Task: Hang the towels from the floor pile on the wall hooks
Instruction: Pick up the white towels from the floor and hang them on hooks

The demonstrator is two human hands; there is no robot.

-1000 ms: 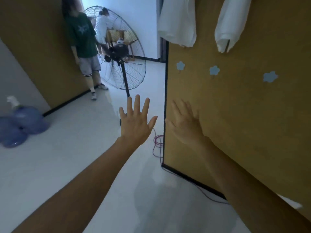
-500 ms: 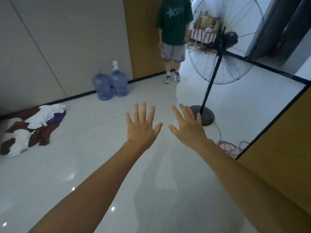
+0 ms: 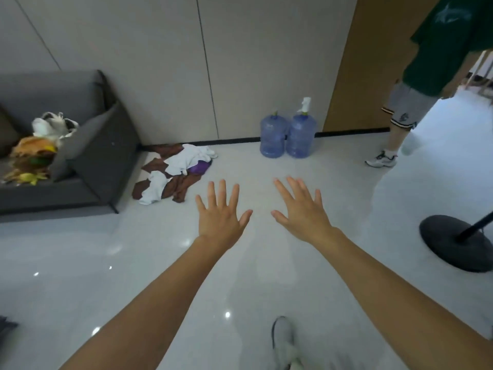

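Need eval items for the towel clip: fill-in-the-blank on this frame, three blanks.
The left hand and the right hand are both ____, holding nothing.
The towel pile lies on the floor beside the grey ____.
Against the wall stand ____ blue water jugs.
Missing: open; sofa; two.

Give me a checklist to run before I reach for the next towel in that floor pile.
1. Empty left hand: ok, fingers spread, holding nothing.
2. Empty right hand: ok, open too.
3. Sight of towel pile: ok, white, brown and purple cloth on the floor beside the grey sofa.
4. Hands at the pile: not ok, both in the air apart from it.
5. Path: ok, water bottles and fan base stand off to the right.
6. Free wall hook: cannot tell, none in view.
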